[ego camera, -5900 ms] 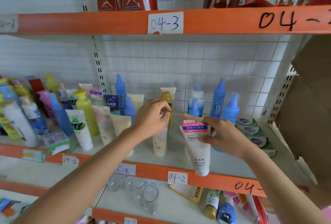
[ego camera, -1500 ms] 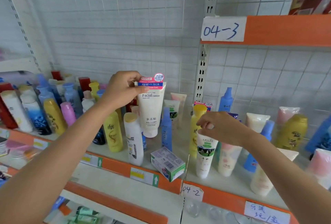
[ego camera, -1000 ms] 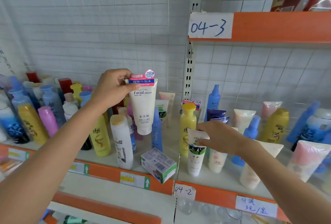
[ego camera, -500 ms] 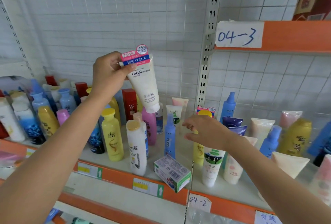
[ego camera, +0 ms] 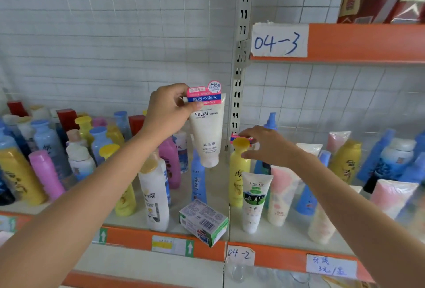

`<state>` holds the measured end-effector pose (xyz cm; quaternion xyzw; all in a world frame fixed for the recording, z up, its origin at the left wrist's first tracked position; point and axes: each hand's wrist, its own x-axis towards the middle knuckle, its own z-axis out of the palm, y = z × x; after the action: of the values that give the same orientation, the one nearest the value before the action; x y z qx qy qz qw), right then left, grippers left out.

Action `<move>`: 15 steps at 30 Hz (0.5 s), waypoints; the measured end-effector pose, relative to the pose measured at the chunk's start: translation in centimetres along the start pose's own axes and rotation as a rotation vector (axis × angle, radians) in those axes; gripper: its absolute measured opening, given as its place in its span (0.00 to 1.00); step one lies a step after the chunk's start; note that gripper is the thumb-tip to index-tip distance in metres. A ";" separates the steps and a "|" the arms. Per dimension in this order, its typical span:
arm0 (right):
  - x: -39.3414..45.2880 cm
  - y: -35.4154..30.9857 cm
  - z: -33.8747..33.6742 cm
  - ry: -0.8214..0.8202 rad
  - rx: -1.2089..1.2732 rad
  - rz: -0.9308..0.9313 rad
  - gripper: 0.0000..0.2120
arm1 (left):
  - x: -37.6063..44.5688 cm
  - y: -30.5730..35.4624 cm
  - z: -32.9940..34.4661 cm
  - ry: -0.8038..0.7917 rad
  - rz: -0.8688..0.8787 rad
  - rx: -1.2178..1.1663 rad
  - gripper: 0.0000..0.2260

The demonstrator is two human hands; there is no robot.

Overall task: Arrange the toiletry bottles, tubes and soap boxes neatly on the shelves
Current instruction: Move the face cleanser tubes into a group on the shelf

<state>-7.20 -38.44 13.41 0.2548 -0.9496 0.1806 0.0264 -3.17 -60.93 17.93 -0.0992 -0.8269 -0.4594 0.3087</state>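
Note:
My left hand (ego camera: 169,113) pinches the flat pink-and-blue top end of a white facial cleanser tube (ego camera: 208,133), which hangs cap down above the shelf beside the metal upright. My right hand (ego camera: 268,146) hovers with loosely curved fingers over the round cap of a yellow bottle (ego camera: 238,177) and holds nothing. In front of that bottle stands a white tube with a green label (ego camera: 254,202), and a pink-and-cream tube (ego camera: 281,198) stands to its right.
A soap box (ego camera: 203,221) lies askew at the orange shelf edge (ego camera: 276,256). A white shampoo bottle (ego camera: 155,195) and several coloured bottles crowd the left bay. More tubes and blue bottles fill the right bay. The shelf marked 04-3 (ego camera: 368,42) hangs overhead.
My left hand has lowered the cleanser tube and turned it upright, closer to the upright post. My right hand has shifted from the green-label tube to above the yellow bottle's cap.

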 end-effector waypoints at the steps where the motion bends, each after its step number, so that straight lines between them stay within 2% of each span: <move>1: 0.3 -0.1 0.3 -0.039 -0.002 -0.001 0.26 | 0.0 -0.2 0.6 -0.022 0.003 0.037 0.05; 8: 0.6 -0.2 0.7 -0.059 -0.029 0.076 0.23 | 0.6 -0.3 2.3 -0.047 -0.023 0.112 0.05; 15: -1.2 0.9 0.4 0.055 0.079 0.122 0.22 | 0.8 0.8 4.2 -0.035 0.022 0.188 0.07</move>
<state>-6.60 -37.35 12.59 0.1923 -0.9544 0.2261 0.0315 -5.26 -57.13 17.33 -0.0868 -0.8704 -0.3747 0.3073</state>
